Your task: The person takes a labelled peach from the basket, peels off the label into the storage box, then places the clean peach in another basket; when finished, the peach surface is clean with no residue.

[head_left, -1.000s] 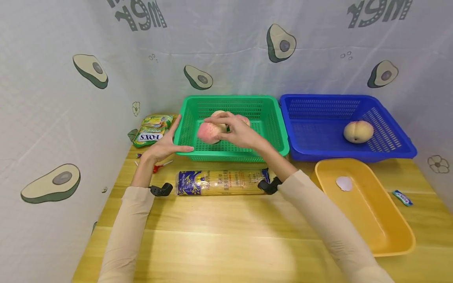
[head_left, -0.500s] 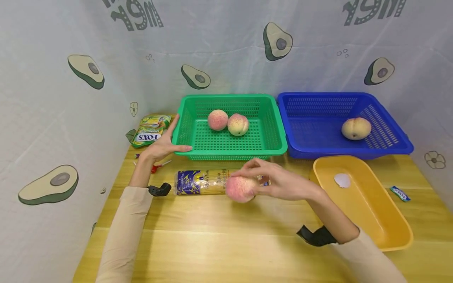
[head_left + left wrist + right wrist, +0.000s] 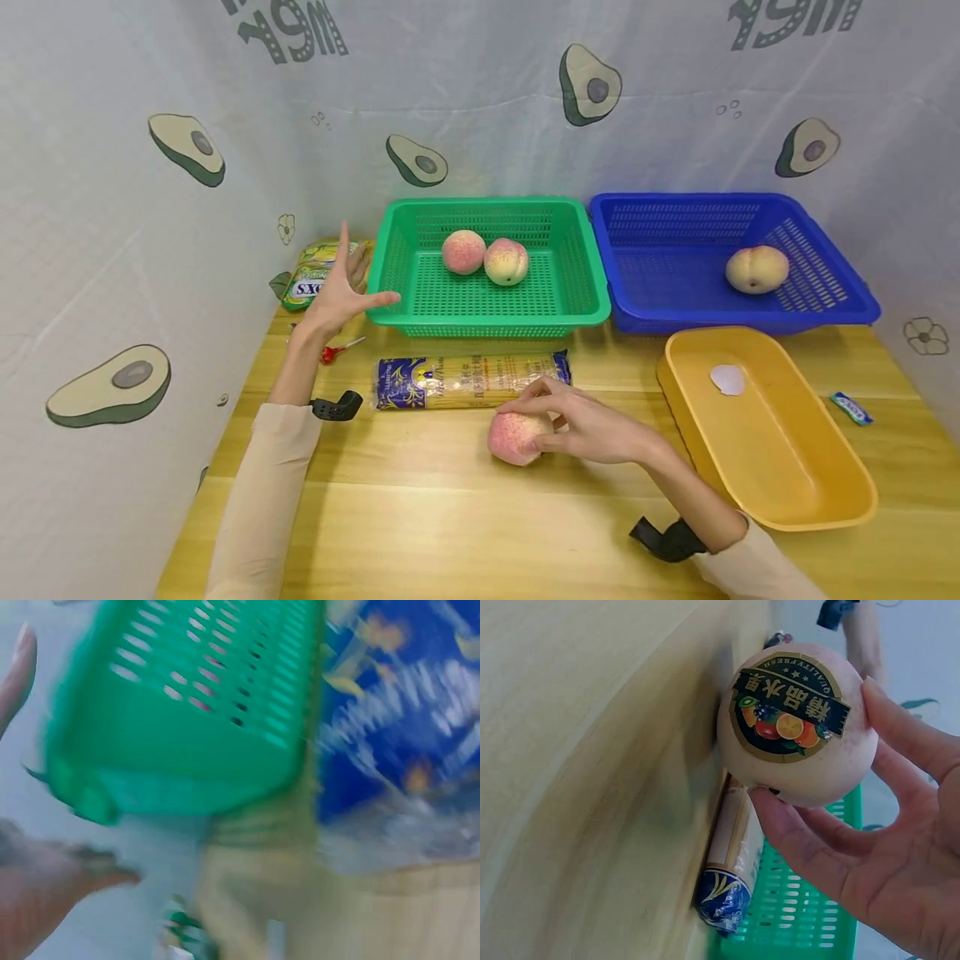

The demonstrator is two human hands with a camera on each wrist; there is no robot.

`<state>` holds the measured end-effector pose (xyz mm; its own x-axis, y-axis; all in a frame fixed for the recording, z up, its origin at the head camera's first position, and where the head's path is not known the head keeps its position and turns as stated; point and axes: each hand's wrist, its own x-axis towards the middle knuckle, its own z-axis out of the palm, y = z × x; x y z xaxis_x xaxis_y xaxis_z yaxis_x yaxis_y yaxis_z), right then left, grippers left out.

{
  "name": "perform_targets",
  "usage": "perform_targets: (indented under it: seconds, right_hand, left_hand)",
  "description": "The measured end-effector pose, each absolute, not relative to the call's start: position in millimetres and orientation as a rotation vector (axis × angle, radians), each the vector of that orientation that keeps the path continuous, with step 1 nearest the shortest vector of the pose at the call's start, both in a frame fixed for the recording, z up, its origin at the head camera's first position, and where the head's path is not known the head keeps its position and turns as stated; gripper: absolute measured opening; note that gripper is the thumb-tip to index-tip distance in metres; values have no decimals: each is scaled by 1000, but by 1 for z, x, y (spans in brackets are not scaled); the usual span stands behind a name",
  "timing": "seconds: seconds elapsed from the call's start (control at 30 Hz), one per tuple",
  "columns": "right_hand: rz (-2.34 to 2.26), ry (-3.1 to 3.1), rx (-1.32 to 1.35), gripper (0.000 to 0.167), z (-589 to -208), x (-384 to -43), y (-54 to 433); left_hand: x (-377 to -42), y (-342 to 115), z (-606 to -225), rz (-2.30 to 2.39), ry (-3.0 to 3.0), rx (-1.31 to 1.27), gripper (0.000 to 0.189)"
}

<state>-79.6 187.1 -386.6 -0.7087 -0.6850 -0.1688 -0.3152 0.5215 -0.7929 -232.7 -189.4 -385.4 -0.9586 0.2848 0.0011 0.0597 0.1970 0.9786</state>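
My right hand [image 3: 592, 423] pinches a pink peach [image 3: 516, 437] between thumb and fingers, at the table just in front of the spaghetti pack [image 3: 472, 381]. A dark round sticker with fruit on it shows on that peach [image 3: 799, 724] in the right wrist view. My left hand [image 3: 336, 293] is spread at the left end of the green basket [image 3: 487, 321], thumb near its front corner and holding nothing. Blur in the left wrist view hides whether it touches the rim. Two more peaches, one pink [image 3: 463, 252] and one pink-and-yellow [image 3: 506, 262], sit inside the green basket.
A blue basket [image 3: 667, 312] holding one peach [image 3: 757, 270] adjoins the green one. In front of it stands an orange tub [image 3: 772, 450] with a white oval piece [image 3: 727, 380] inside. A Fox's candy bag [image 3: 306, 279], a red lollipop [image 3: 328, 355] and a wrapped candy [image 3: 852, 409] lie around.
The right hand has carried the peach out of the green basket, over the spaghetti pack, and down to the table. The left hand has come off the basket's rim, shifting slightly left.
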Motion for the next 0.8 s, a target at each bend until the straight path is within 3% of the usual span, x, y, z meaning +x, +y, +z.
perform_targets:
  seconds: [0.17,0.33,0.53,0.8]
  right_hand:
    - [-1077,2293,-794,49,-388,-79,187]
    - [-1108,2300,-779,52,-389,-78,189]
    - [-1132,2344,-787,53,-392,-76,190]
    - [-1238,2334,-779,49,-396,-73,192]
  left_hand:
    - [-195,-168,-354,2078,2385,712,134]
    - [-131,-122,-352,1793,2175,1069,122]
    - [-82,-78,-387,1325,2237,1060,107]
    - [-74,-55,-411,1290,2276,921,88]
